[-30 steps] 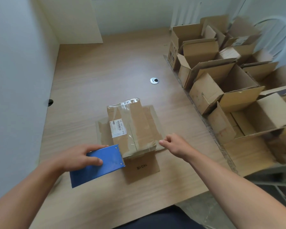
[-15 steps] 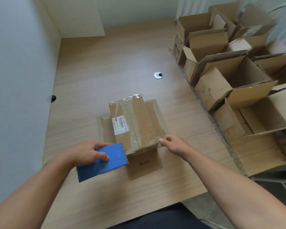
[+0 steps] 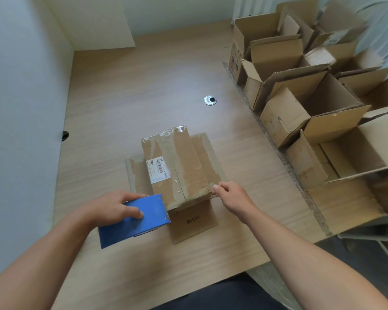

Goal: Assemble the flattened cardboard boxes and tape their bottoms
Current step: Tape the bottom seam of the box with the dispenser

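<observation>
A small cardboard box (image 3: 177, 166) stands bottom-up in the middle of the wooden table (image 3: 132, 90), its flaps spread flat around it. Clear tape runs along its bottom seam, beside a white barcode label (image 3: 158, 168). My left hand (image 3: 109, 208) grips a blue tape dispenser (image 3: 136, 220) whose front end meets the box's near left corner. My right hand (image 3: 230, 196) holds the box's near right corner, fingers curled against the cardboard.
Several assembled open boxes (image 3: 305, 101) stand packed along the table's right side. A round metal cable grommet (image 3: 210, 100) sits behind the box, and a dark hole (image 3: 65, 135) lies at the left edge. Walls close off the left and back.
The dispenser and my left hand have stayed at the box's near left corner. My right hand keeps its hold. The camera has shifted slightly.
</observation>
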The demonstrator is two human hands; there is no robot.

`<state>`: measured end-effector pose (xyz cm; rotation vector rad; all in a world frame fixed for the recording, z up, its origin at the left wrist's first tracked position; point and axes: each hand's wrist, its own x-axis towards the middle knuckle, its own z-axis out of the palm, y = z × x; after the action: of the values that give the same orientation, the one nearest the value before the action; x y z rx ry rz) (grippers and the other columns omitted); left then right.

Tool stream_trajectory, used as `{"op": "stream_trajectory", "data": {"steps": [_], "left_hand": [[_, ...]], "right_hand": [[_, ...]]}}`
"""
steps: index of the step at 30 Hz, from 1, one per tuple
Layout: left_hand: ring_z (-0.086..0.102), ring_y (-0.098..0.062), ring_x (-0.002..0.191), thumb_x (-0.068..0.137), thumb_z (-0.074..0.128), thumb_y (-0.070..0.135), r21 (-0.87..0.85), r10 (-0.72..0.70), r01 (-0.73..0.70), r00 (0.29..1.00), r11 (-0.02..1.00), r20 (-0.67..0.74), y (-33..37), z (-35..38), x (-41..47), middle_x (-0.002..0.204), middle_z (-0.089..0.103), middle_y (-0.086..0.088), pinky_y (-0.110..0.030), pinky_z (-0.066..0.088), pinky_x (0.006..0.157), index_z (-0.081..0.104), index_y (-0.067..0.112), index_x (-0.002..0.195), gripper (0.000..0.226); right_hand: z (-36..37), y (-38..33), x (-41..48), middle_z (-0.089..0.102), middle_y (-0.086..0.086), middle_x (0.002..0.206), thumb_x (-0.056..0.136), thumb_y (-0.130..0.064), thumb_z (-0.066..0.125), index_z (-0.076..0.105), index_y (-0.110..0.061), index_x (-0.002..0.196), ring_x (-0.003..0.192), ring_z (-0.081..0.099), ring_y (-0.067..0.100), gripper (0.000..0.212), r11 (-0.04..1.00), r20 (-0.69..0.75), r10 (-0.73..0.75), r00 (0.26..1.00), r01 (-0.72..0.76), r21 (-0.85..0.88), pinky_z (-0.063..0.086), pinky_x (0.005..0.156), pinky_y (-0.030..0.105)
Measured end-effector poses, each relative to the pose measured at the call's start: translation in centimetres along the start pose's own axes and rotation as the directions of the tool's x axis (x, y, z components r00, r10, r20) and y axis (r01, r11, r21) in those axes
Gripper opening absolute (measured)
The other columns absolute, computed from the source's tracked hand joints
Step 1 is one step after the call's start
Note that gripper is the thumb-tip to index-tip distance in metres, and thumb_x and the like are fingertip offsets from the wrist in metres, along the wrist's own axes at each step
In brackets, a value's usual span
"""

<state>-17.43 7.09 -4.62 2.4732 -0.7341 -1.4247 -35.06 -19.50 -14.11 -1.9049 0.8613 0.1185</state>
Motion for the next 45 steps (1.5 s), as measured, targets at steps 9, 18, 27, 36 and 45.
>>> {"op": "stream_trajectory", "data": {"steps": [9, 18, 27, 36, 45], "left_hand": [[0.063, -0.007, 0.099, 0.066, 0.057, 0.053, 0.004, -0.004, 0.004, 1.000, 1.000, 0.011, -0.1, -0.1, 0.2, 0.109, 0.068, 0.019, -0.034, 0.047, 0.097, 0.056, 0.062, 0.116, 0.051], [0.065, -0.005, 0.095, 0.066, 0.059, 0.054, -0.042, 0.007, -0.006, 1.000, 0.999, 0.017, -0.5, -0.3, 0.5, 0.103, 0.070, 0.022, -0.027, 0.048, 0.086, 0.055, 0.069, 0.110, 0.046], [0.064, -0.005, 0.099, 0.067, 0.059, 0.052, -0.092, 0.030, -0.030, 1.000, 0.995, -0.007, -0.9, 0.2, 0.3, 0.106, 0.069, 0.022, -0.031, 0.048, 0.094, 0.057, 0.063, 0.120, 0.054], [0.064, -0.006, 0.100, 0.067, 0.060, 0.053, -0.125, 0.038, -0.042, 0.999, 0.991, -0.028, -1.7, 0.6, 0.5, 0.108, 0.069, 0.021, -0.034, 0.048, 0.097, 0.055, 0.058, 0.127, 0.061], [0.063, -0.007, 0.102, 0.068, 0.058, 0.054, -0.122, 0.036, -0.040, 0.999, 0.992, -0.038, -1.7, 0.7, 0.3, 0.113, 0.067, 0.021, -0.037, 0.048, 0.098, 0.051, 0.060, 0.129, 0.062]], "right_hand": [[0.5, -0.4, -0.4, 0.062, -0.015, 0.068, 0.089, -0.024, 0.074, 0.062, -0.020, 0.061, 0.078, 0.059, 0.005, 0.031, 0.979, 0.077, 0.056, 0.995, -0.070, 0.191, 0.041, 0.070, 0.024], [0.8, -0.4, 1.0, 0.041, 0.003, 0.140, 0.090, -0.036, 0.066, 0.051, -0.026, 0.135, 0.129, 0.036, 0.025, 0.048, 0.759, -0.026, -0.379, 0.925, 0.294, -0.581, 0.039, 0.102, 0.043], [1.8, -2.6, 4.7, -0.034, -0.013, 0.157, 0.095, -0.023, 0.047, -0.008, -0.046, 0.155, 0.144, -0.038, 0.021, 0.084, 0.163, 0.574, -0.481, 0.663, 0.711, -0.684, -0.010, 0.120, 0.050], [2.9, -3.1, 5.8, -0.034, -0.017, 0.155, 0.088, -0.078, 0.022, -0.014, -0.042, 0.154, 0.137, -0.045, 0.014, 0.084, 0.133, 0.684, -0.380, 0.623, 0.768, -0.626, -0.032, 0.109, 0.045], [2.8, -3.1, 5.4, 0.024, -0.005, 0.164, 0.095, -0.051, 0.056, 0.033, -0.037, 0.153, 0.152, 0.020, 0.027, 0.064, 0.135, 0.577, -0.586, 0.570, 0.770, -0.623, 0.013, 0.118, 0.057]]}}
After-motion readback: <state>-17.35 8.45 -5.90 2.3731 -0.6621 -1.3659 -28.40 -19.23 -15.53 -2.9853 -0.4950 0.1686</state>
